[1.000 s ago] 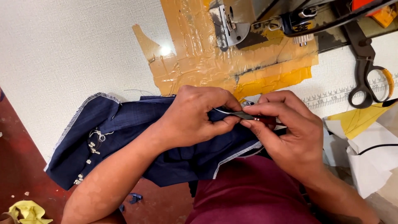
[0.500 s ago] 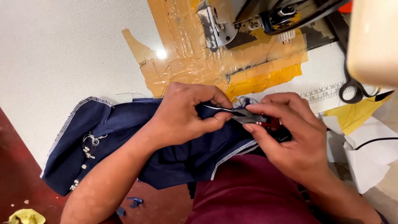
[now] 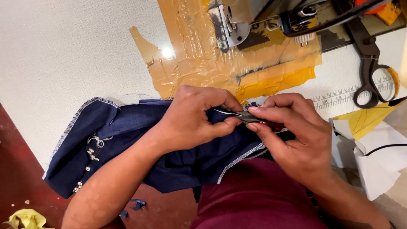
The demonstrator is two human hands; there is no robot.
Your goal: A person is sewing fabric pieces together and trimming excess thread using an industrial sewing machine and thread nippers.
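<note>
Cloth: a dark blue cloth [image 3: 127,140] with white stitched edges lies on the white table [image 3: 63,51] and hangs over the person's lap.
Beads: small shiny beads [image 3: 89,154] sit on the left part of the cloth.
Left hand: the left hand [image 3: 193,118] is closed around a bunched-up fold of the cloth, near its top edge.
Right hand: the right hand [image 3: 292,135] pinches a small thread cutter [image 3: 248,118] between thumb and fingers.
Thread cutter: its thin metal tip points left and touches the cloth right beside the left thumb.
Sewing machine: a sewing machine [image 3: 263,21] stands at the top, just beyond the hands.
Tape: shiny yellow-brown tape [image 3: 212,68] covers the table under the machine.
Scissors: big black scissors [image 3: 369,63] lie on the right, well apart from the hands.
Ruler: a ruler strip [image 3: 339,97] runs just under the scissors.
Paper: yellow and white paper [image 3: 373,140] lies at the right edge.
Lap: dark red clothing [image 3: 254,199] is below the hands.
</note>
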